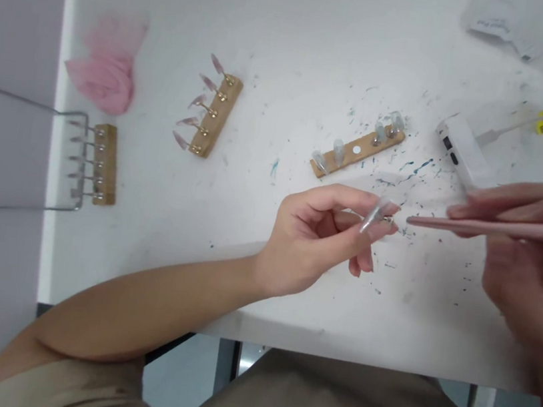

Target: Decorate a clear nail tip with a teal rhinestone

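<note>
My left hand [320,237] pinches a clear artificial nail tip [375,215] on a small metal peg between thumb and fingers, just above the white table [294,45]. My right hand [531,260] holds a pink-handled brush [480,226] level, its pointed end aimed left at the nail tip and almost touching it. Behind the hands lies a wooden holder bar [357,151] carrying several clear nail tips.
Two more wooden holders stand to the left, one with pink-tinted tips [210,114], one by a wire frame [100,162]. A pink cloth [105,76] lies far left. A white device [463,153] and plastic packaging [528,27] sit at right. Teal paint specks dot the table.
</note>
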Demonstrator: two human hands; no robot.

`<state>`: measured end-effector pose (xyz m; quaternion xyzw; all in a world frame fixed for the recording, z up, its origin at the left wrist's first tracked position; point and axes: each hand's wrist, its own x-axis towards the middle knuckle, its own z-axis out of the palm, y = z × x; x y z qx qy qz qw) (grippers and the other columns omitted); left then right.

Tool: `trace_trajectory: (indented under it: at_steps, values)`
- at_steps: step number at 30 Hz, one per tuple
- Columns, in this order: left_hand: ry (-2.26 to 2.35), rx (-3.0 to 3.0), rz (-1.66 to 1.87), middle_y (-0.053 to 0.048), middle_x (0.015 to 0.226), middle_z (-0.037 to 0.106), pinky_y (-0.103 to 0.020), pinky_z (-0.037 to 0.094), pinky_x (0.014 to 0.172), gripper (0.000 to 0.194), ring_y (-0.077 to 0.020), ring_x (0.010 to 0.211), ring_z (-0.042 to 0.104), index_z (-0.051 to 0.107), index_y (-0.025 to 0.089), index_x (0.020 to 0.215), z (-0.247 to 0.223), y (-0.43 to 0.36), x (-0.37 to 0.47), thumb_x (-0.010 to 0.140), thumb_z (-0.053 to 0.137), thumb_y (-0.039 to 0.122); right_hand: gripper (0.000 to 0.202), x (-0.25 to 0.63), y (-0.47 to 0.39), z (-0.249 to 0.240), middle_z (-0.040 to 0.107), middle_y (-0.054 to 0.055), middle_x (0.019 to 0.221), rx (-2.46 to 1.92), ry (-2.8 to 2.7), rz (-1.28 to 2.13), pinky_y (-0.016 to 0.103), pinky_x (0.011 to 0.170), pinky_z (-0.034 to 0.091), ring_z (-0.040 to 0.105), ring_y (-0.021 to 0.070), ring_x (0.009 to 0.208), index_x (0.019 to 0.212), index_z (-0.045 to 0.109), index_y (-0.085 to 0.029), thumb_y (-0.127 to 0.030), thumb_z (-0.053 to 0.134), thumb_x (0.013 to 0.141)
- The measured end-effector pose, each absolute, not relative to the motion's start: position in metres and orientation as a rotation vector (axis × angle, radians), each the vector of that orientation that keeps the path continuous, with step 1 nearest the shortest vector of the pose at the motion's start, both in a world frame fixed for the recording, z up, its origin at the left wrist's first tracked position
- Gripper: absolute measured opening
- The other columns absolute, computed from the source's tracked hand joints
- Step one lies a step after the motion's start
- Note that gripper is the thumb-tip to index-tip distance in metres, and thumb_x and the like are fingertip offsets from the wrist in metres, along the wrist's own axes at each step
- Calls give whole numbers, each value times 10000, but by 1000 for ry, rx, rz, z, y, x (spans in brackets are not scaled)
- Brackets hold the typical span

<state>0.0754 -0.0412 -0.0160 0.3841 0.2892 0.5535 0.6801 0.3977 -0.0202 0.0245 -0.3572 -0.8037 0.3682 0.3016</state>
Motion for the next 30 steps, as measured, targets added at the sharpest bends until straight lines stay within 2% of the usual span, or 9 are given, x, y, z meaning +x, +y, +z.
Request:
trace_trajectory:
  at_steps: [2,4,6,8,12,17,23,26,30]
  values:
    - [609,859,1234,19,1144,1033,-160,735,545,227,-105,601,876,1035,345,1162,-16,-41,75,1038,1113,171,194,366,-28,29,843,61,1572,-771,-2088,888,160,1509,801,909,99,1547,1432,782,-156,-133,892,1275]
    - [598,848,1202,20,1156,1035,-173,744,555,325,-116,618,885,1044,368,1184,-17,-41,75,982,1146,135,55,345,-35,30,847,32,1449,-846,-2088,822,12,1303,792,917,3,1348,1351,699,-134,-148,752,1362]
    - [611,836,1172,6,1134,1034,-192,745,549,309,-133,627,891,1052,365,1173,-16,-41,74,972,1159,156,92,333,-42,30,810,27,1335,-932,-2044,870,26,1109,803,897,-14,1187,1399,622,-128,-101,703,1364]
    - [639,810,1151,-1,1095,1030,-201,739,542,261,-138,630,888,1058,360,1150,-16,-41,74,981,1161,190,126,328,-46,28,772,22,1288,-953,-2020,903,49,1031,799,875,-9,1178,1430,604,-137,-93,697,1358]
    - [682,758,1122,-16,1078,1027,-203,728,537,190,-133,621,870,1058,339,1108,-15,-39,75,978,1180,273,7,325,-46,22,754,15,1213,-926,-1999,849,9,904,693,816,-30,1085,1398,655,-136,-138,660,1393]
    - [702,761,1100,-35,1054,1019,-175,722,558,246,-127,631,868,1033,269,1085,-16,-36,74,947,1211,367,111,324,-49,14,811,20,1256,-1002,-2032,915,-27,1023,678,816,-59,1097,1451,749,-151,-222,665,1437]
    - [561,705,1109,26,978,992,-138,728,587,251,-107,652,871,1051,327,1067,-17,-35,73,934,1185,161,138,324,-50,11,840,-2,1317,-966,-2044,869,-47,1208,715,877,-73,1205,1524,787,-159,-196,706,1419]
    - [542,721,1132,26,1058,1005,-134,727,580,271,-105,674,881,1055,343,1085,-20,-34,73,935,1183,157,138,326,-50,11,847,-9,1337,-950,-2060,855,-70,1226,706,883,-84,1240,1527,779,-154,-171,705,1411]
    - [512,760,1141,47,1014,974,-126,731,586,268,-99,710,888,1056,342,1113,-23,-33,72,962,1160,146,151,324,-51,9,846,-15,1378,-989,-2045,866,13,1213,753,882,-55,1252,1555,763,-190,-240,674,1444]
